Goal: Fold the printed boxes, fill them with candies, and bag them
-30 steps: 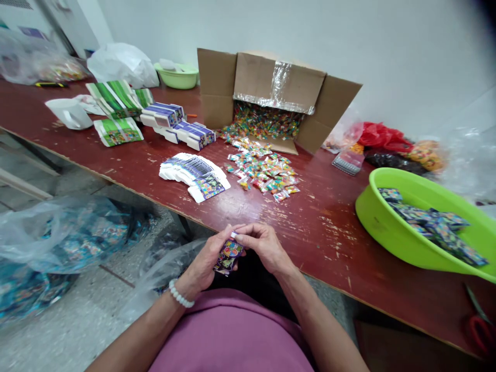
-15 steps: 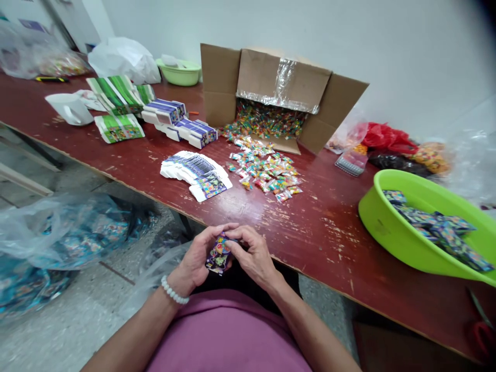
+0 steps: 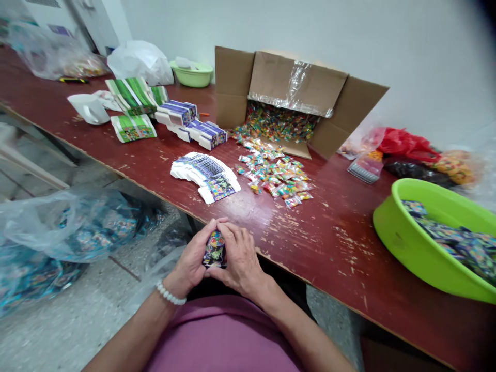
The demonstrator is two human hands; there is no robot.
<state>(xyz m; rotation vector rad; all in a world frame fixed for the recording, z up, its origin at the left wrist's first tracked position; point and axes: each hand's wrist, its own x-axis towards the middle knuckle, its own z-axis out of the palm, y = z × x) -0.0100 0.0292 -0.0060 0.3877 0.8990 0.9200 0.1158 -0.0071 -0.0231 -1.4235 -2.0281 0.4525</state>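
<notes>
Between my two hands, just off the table's front edge, is a small dark printed carton (image 3: 214, 250) with colourful pictures. My left hand (image 3: 192, 258) wraps its left side, and a pale bead bracelet circles that wrist. Along the carton's right side and ends, my right hand (image 3: 239, 257) presses with fingers and thumb. Beyond them on the table lies a fanned stack of flat purple-and-white cartons (image 3: 207, 175). To its right, small wrapped candies (image 3: 277, 173) spread out from an open cardboard box (image 3: 296, 85) lying on its side.
A green basin (image 3: 399, 243) holding dark cartons stands at the right. Bundled purple cartons (image 3: 205, 133), green cartons (image 3: 134, 128) and a white mug (image 3: 90, 109) sit at the back left. Bags of blue packets (image 3: 96, 232) are on the floor at left.
My right hand has shifted from the carton's face to its right side and ends, and the carton is now more upright. The view has turned slightly left.
</notes>
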